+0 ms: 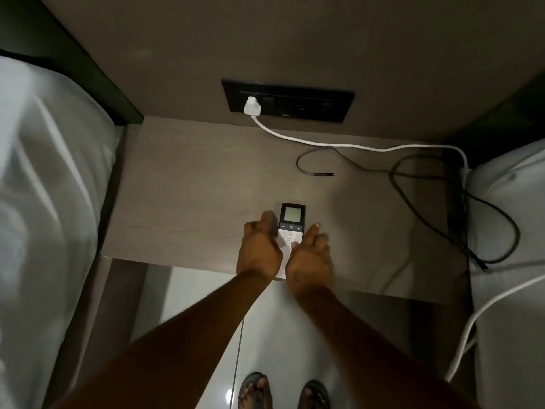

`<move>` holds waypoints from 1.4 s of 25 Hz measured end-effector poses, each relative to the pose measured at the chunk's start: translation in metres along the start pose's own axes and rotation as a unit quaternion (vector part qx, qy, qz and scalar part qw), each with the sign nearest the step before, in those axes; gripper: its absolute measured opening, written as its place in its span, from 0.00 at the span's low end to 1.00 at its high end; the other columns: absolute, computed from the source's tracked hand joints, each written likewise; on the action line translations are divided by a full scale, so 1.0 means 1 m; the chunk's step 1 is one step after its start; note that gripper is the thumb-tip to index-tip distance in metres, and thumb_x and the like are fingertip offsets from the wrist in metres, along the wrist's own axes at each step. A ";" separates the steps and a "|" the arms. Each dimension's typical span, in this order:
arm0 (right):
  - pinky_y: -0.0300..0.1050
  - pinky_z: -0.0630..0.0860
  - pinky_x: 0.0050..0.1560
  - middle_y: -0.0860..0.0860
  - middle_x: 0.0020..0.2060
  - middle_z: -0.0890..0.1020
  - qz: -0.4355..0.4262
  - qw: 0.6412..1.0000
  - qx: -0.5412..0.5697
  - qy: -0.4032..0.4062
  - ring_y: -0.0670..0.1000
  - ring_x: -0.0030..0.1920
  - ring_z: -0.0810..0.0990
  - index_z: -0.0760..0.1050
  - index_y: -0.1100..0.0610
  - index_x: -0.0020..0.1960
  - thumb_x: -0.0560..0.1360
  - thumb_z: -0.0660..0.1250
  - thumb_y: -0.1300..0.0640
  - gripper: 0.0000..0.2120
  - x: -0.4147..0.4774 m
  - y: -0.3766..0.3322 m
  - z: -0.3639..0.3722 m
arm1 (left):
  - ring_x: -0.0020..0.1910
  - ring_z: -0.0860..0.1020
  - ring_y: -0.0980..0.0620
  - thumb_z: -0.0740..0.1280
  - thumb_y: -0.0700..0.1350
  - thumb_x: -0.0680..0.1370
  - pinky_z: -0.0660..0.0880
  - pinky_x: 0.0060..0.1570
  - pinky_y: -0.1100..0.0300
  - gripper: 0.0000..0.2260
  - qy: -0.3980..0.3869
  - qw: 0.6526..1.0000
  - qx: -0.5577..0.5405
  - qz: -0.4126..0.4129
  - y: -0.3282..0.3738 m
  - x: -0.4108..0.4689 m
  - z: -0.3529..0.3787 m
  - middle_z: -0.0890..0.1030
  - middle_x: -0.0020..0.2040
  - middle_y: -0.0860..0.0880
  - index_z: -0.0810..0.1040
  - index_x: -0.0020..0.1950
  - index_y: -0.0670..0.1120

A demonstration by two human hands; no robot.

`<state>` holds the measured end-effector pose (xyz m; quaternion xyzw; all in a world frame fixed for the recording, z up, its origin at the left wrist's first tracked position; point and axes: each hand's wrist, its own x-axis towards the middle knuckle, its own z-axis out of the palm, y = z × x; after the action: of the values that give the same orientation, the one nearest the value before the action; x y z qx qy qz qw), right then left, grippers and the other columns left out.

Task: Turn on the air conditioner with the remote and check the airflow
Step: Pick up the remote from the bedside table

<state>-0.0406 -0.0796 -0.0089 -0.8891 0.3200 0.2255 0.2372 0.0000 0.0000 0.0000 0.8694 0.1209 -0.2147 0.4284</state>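
Note:
The air conditioner remote [291,222] lies near the front edge of the wooden bedside table [188,187], dark at the screen end and white over the buttons. My two hands close on its lower half from both sides. My left hand [259,249] presses against its left edge with the fingers curled. My right hand [311,255] cups the right edge, with the thumb lying on the white button area. The lower end of the remote is hidden between my hands. The air conditioner itself is out of view.
A black socket panel [324,106] on the back wall holds a white plug [252,106], whose white cable [339,144] runs right. A loose black cable [413,184] lies on the right of the table. Beds with white sheets stand on both sides [44,202], [510,231].

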 end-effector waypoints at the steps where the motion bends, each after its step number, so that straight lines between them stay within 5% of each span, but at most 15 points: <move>1: 0.53 0.64 0.71 0.60 0.78 0.51 0.012 1.000 0.005 -0.010 0.62 0.76 0.56 0.40 0.58 0.79 0.81 0.60 0.52 0.36 0.002 0.000 0.000 | 0.48 0.77 0.49 0.63 0.51 0.78 0.71 0.45 0.60 0.07 0.007 1.000 -0.004 -0.007 0.002 0.002 -0.001 0.76 0.50 0.52 0.69 0.53 0.55; 3: 0.54 0.64 0.71 0.60 0.78 0.52 -0.016 1.000 -0.007 -0.022 0.62 0.76 0.56 0.47 0.58 0.79 0.82 0.61 0.54 0.33 0.005 0.000 0.001 | 0.46 0.78 0.46 0.64 0.41 0.76 0.73 0.43 0.59 0.09 0.007 0.997 0.070 0.040 -0.001 0.004 0.001 0.78 0.49 0.48 0.73 0.53 0.54; 6: 0.55 0.70 0.68 0.60 0.73 0.63 -0.068 0.997 -0.022 -0.006 0.62 0.71 0.65 0.63 0.57 0.74 0.80 0.64 0.53 0.25 0.009 -0.002 0.003 | 0.52 0.79 0.47 0.65 0.40 0.73 0.76 0.53 0.53 0.17 0.006 1.000 0.017 -0.007 -0.004 0.003 0.007 0.82 0.52 0.47 0.77 0.61 0.51; 10: 0.50 0.75 0.57 0.60 0.61 0.77 0.045 0.988 0.144 0.037 0.60 0.59 0.77 0.68 0.62 0.66 0.80 0.59 0.45 0.23 0.009 -0.007 -0.006 | 0.56 0.78 0.43 0.63 0.42 0.78 0.74 0.60 0.51 0.11 0.032 0.993 -0.062 -0.099 -0.002 -0.001 0.011 0.82 0.56 0.43 0.80 0.58 0.44; 13: 0.44 0.71 0.45 0.61 0.53 0.82 0.102 0.973 0.207 -0.018 0.58 0.52 0.81 0.75 0.63 0.57 0.81 0.55 0.43 0.23 0.008 -0.004 -0.014 | 0.51 0.79 0.43 0.62 0.44 0.79 0.76 0.55 0.53 0.09 0.018 0.995 -0.025 -0.098 0.002 -0.008 0.007 0.82 0.51 0.41 0.80 0.50 0.42; 16: 0.44 0.74 0.41 0.62 0.54 0.82 0.136 0.935 0.321 -0.070 0.61 0.49 0.82 0.75 0.64 0.60 0.81 0.57 0.44 0.23 0.005 0.001 -0.027 | 0.49 0.79 0.45 0.62 0.42 0.79 0.73 0.49 0.61 0.08 0.010 0.998 -0.023 -0.063 0.013 -0.021 0.004 0.83 0.49 0.43 0.81 0.48 0.43; 20: 0.40 0.73 0.33 0.60 0.52 0.82 0.092 0.930 0.350 -0.058 0.58 0.42 0.81 0.76 0.60 0.58 0.81 0.60 0.47 0.17 -0.011 0.003 -0.068 | 0.47 0.79 0.46 0.62 0.40 0.78 0.71 0.47 0.63 0.08 0.013 0.999 -0.028 -0.012 0.046 -0.040 -0.010 0.82 0.48 0.43 0.82 0.48 0.42; 28: 0.44 0.78 0.39 0.54 0.41 0.82 -0.013 0.912 0.407 0.050 0.54 0.38 0.81 0.76 0.56 0.48 0.80 0.63 0.50 0.09 -0.081 -0.057 -0.252 | 0.36 0.79 0.57 0.63 0.39 0.78 0.69 0.33 0.74 0.10 0.021 0.985 -0.105 0.132 0.212 -0.103 -0.110 0.83 0.39 0.49 0.83 0.43 0.46; 35: 0.45 0.77 0.38 0.55 0.39 0.83 -0.126 0.886 0.429 0.125 0.55 0.37 0.82 0.78 0.58 0.47 0.79 0.63 0.49 0.13 -0.203 -0.157 -0.485 | 0.26 0.75 0.62 0.64 0.38 0.77 0.72 0.29 0.67 0.13 0.056 0.942 -0.162 0.288 0.415 -0.191 -0.262 0.80 0.28 0.54 0.82 0.35 0.47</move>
<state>0.0460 -0.1530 0.5277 -0.7540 0.2977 -0.0785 0.5803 0.0665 -0.0468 0.5209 0.7963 -0.0780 -0.0106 0.5997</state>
